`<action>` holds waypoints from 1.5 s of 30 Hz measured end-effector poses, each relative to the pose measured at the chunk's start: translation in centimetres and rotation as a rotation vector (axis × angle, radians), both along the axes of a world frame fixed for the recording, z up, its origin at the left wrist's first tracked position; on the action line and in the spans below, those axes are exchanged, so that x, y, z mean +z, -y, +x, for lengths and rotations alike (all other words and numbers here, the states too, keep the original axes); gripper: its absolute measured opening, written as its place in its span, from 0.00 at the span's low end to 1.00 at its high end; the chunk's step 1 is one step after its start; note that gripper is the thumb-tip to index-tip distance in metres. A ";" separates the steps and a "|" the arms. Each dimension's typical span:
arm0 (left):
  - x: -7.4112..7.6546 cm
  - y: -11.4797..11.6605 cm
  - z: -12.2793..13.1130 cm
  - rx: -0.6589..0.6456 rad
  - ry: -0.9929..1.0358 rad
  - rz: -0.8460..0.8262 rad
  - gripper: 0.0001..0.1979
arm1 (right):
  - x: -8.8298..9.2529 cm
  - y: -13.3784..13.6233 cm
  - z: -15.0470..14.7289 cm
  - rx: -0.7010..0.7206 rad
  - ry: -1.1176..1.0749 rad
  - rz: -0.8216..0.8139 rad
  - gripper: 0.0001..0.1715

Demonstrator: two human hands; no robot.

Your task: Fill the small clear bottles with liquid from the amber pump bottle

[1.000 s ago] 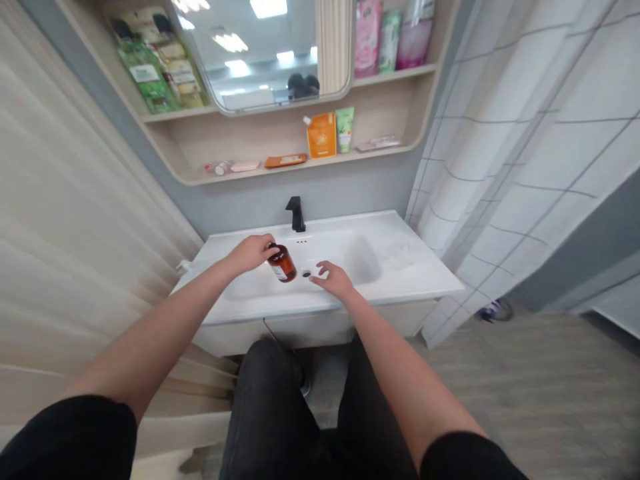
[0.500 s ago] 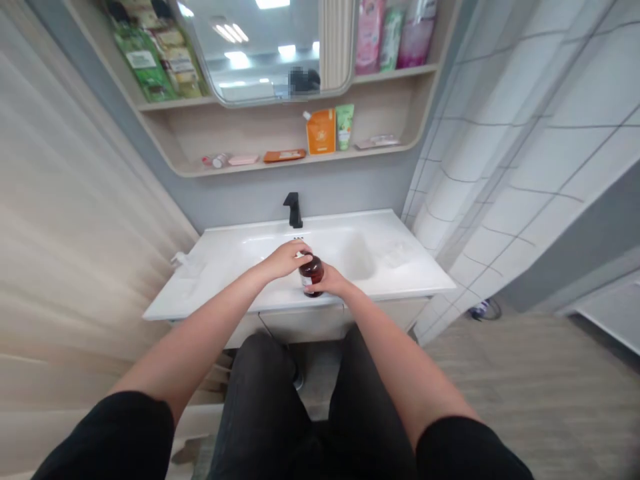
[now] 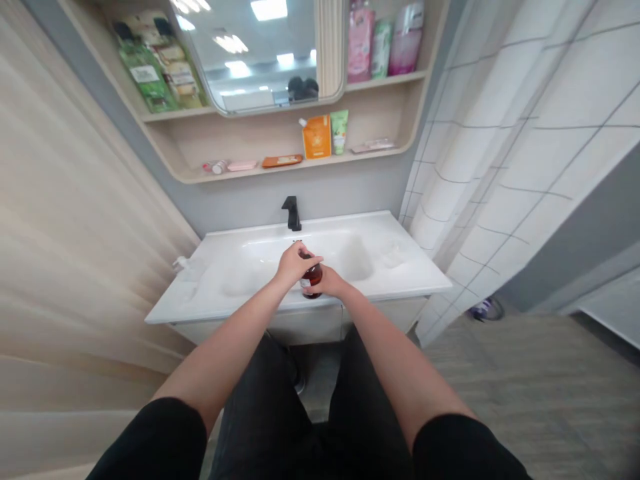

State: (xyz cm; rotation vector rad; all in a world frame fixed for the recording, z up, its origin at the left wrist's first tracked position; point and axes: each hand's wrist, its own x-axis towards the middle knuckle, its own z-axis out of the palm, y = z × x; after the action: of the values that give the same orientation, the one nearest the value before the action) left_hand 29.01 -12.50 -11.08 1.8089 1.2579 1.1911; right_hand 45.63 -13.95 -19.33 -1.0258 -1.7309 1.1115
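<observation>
A brown jar [image 3: 311, 275] with a pale label stands upright at the front edge of the white sink [image 3: 235, 283]. My right hand [image 3: 329, 281] is wrapped round its side from the right. Over its top lies my left hand [image 3: 294, 263], fingers bent round the dark lid, which they mostly hide. Whether the lid is loose or tight cannot be seen. Behind the jar, the black faucet [image 3: 292, 213] rises from the back of the sink.
A pump bottle [image 3: 184, 265] stands on the counter's left end, and a clear item [image 3: 394, 253] lies at the right. Above, a shelf [image 3: 190, 175] holds an orange pouch [image 3: 317, 137] and a green tube [image 3: 339, 132]. A mirror [image 3: 260, 60] hangs over it.
My left hand has turned over the jar's top, its wrist and forearm swinging right and its fingers reaching further across the lid. My right hand stays on the jar's side.
</observation>
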 end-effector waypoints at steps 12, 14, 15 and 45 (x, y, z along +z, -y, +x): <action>1.4 0.0 -2.8 -0.266 -0.031 -0.011 0.14 | 0.8 0.6 0.0 -0.041 0.046 0.020 0.45; 1.6 -0.5 -1.4 -0.177 -0.094 0.033 0.13 | 0.7 0.5 0.0 -0.023 0.026 0.006 0.43; 1.7 -0.6 -0.6 -0.142 -0.139 0.047 0.13 | 0.6 0.4 -0.1 -0.016 0.017 0.000 0.41; 0.9 2.3 -2.1 -0.123 -0.084 0.076 0.09 | 0.7 0.5 0.1 -0.005 0.002 -0.025 0.41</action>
State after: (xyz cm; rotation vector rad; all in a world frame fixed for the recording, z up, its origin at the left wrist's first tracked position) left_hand 26.91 -14.77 -10.22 1.9803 1.1427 1.1192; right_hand 45.70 -14.50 -18.64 -1.0461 -1.7190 1.1319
